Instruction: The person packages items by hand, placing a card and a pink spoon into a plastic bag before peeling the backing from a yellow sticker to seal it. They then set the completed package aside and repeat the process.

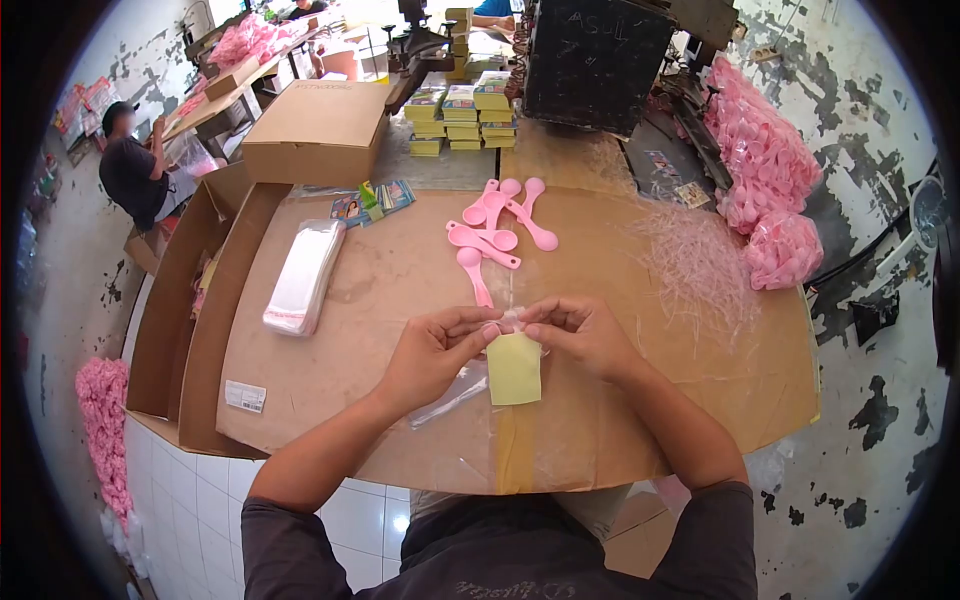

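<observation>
dark shirt fabric [520, 560] lies nearest the camera, with pale lettering across it that is too faint and distorted to read. past it, both bare hands meet over the cardboard-covered table [390, 440]. the left hand [445, 345] is narrowed to a pinch of thumb and fingers at the clear bag [512, 318], and the right hand [575, 335] pinches it from the other side. the yellow card [515, 370] hangs just below the fingertips, with no print legible on it. a clear sleeve [450, 395] lies flat below the left hand.

just beyond the hands, pink spoons [490, 225] lie in a loose, overlapping cluster. to their left are a stack of clear sleeves [305, 270] and colourful printed cards [400, 195] with a green band [371, 202]; their print is too small to read. near the left edge of the table, a white label [245, 396] carries a barcode and tiny illegible text. a closed cardboard box [315, 120] has unreadable handwriting on its lid. right of it stand piled card bundles [460, 115], then a black box [597, 70] with faint chalk-like letters, seemingly starting "as". thin plastic strips [700, 260] spread at right, beside bagged pink spoons [765, 150].
</observation>
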Available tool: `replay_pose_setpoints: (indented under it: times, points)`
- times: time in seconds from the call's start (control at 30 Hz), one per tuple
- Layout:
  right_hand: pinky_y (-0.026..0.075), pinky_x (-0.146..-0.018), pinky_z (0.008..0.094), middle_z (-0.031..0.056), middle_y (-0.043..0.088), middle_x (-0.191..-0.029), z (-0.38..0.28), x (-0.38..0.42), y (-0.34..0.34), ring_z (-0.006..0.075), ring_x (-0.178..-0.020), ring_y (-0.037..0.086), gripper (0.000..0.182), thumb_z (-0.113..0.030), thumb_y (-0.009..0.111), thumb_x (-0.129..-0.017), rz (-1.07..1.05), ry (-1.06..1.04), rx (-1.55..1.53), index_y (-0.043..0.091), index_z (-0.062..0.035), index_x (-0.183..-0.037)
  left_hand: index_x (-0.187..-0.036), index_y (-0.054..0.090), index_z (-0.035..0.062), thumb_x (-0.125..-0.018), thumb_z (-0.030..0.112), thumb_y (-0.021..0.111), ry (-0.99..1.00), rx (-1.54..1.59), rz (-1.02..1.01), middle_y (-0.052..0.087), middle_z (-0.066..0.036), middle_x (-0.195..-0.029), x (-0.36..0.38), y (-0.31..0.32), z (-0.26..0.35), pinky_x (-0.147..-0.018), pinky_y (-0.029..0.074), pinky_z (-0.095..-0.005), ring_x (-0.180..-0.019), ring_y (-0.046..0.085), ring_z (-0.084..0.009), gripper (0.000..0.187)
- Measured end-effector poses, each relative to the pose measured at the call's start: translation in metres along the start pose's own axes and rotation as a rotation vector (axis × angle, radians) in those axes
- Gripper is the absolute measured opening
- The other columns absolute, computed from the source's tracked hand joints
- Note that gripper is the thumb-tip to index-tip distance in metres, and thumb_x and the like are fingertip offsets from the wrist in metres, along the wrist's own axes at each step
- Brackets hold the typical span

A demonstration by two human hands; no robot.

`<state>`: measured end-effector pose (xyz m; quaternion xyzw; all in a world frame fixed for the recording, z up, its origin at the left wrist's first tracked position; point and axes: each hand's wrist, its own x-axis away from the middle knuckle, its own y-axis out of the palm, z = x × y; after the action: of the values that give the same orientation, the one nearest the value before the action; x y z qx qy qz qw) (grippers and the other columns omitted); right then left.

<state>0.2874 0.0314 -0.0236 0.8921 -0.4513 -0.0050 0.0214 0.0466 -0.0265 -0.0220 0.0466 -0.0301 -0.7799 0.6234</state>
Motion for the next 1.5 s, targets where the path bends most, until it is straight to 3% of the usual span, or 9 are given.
replay_pose_setpoints:
  times: [0.27, 0.37, 0.7, 0.87, 0.97, 1.17, 1.37, 1.5]
  points:
    - [0.056, -0.077, 0.0259, 0.0014, 0.075, -0.100, 0.010, -0.001, -0.007, 0.0079, -0.088, 0.068, 0.018, -0.010, 0.070, -0.099, 0.002, -0.002, -0.052, 0.074, -0.0008, -0.114, -0.124, 0.072, 0.0001, -0.104, 0.011, 0.064, 0.043, -0.066, 0.015, 0.077, -0.009, -0.109, -0.001, -0.001, -0.003, -0.077, 0.062, -0.0286, -0.094, 0.072, -0.0130, 0.025]
    - [0.053, -0.073, 0.0264, 0.0023, 0.073, -0.095, 0.000, 0.002, -0.001, 0.0098, -0.079, 0.064, 0.009, -0.007, 0.070, -0.098, 0.055, 0.019, -0.068, 0.075, -0.0028, -0.104, -0.126, 0.072, 0.0013, -0.104, 0.013, 0.063, 0.049, -0.098, -0.030, 0.076, -0.007, -0.114, 0.000, -0.007, -0.004, -0.079, 0.061, -0.0271, -0.097, 0.071, -0.0116, 0.026]
    - [0.053, -0.074, 0.0271, 0.0047, 0.070, -0.096, 0.001, 0.003, -0.002, 0.0123, -0.080, 0.064, 0.009, -0.003, 0.069, -0.096, 0.056, 0.008, -0.062, 0.075, 0.0002, -0.101, -0.125, 0.072, 0.0013, -0.104, 0.010, 0.064, 0.073, -0.121, -0.075, 0.075, -0.008, -0.116, 0.000, -0.011, 0.000, -0.082, 0.061, -0.0281, -0.100, 0.070, -0.0117, 0.025]
    - [0.052, -0.075, 0.0265, 0.0042, 0.069, -0.095, 0.006, 0.001, -0.009, 0.0129, -0.082, 0.064, 0.010, -0.001, 0.068, -0.094, -0.001, -0.093, -0.043, 0.077, 0.0014, -0.099, -0.120, 0.075, -0.0001, -0.104, 0.016, 0.064, 0.054, -0.078, -0.120, 0.077, -0.008, -0.111, 0.000, -0.018, 0.004, -0.082, 0.061, -0.0286, -0.096, 0.070, -0.0117, 0.025]
    - [0.051, -0.077, 0.0256, 0.0047, 0.070, -0.097, -0.002, 0.003, -0.007, 0.0125, -0.083, 0.065, 0.009, -0.003, 0.071, -0.094, 0.026, -0.041, 0.051, 0.077, 0.0018, -0.098, -0.115, 0.076, -0.0001, -0.105, 0.020, 0.063, -0.022, -0.042, -0.098, 0.077, -0.009, -0.108, -0.001, -0.017, 0.004, -0.081, 0.061, -0.0280, -0.094, 0.070, -0.0110, 0.026]
    - [0.055, -0.070, 0.0260, 0.0053, 0.074, -0.098, 0.007, 0.001, -0.009, 0.0106, -0.080, 0.067, 0.015, -0.007, 0.076, -0.094, -0.041, -0.058, 0.000, 0.077, 0.0014, -0.106, -0.119, 0.074, -0.0011, -0.103, 0.018, 0.067, -0.092, -0.135, -0.089, 0.077, -0.008, -0.108, -0.004, -0.015, -0.001, -0.077, 0.060, -0.0252, -0.089, 0.070, -0.0091, 0.026]
    - [0.054, -0.081, 0.0263, 0.0067, 0.071, -0.102, 0.002, 0.001, -0.015, 0.0116, -0.092, 0.067, 0.016, -0.001, 0.072, -0.095, -0.090, 0.054, -0.037, 0.073, 0.0030, -0.110, -0.126, 0.071, -0.0020, -0.102, 0.012, 0.068, -0.081, -0.128, -0.132, 0.077, -0.007, -0.108, -0.005, -0.017, 0.001, -0.077, 0.059, -0.0247, -0.087, 0.071, -0.0077, 0.028]
    - [0.055, -0.082, 0.0267, 0.0064, 0.070, -0.111, 0.013, -0.002, -0.017, 0.0106, -0.094, 0.066, 0.031, -0.005, 0.071, -0.097, -0.086, -0.063, 0.024, 0.065, 0.0009, -0.127, -0.127, 0.070, -0.0015, -0.102, 0.011, 0.067, -0.069, -0.148, -0.124, 0.077, -0.006, -0.109, -0.005, -0.017, 0.002, -0.078, 0.059, -0.0252, -0.091, 0.071, -0.0079, 0.028]
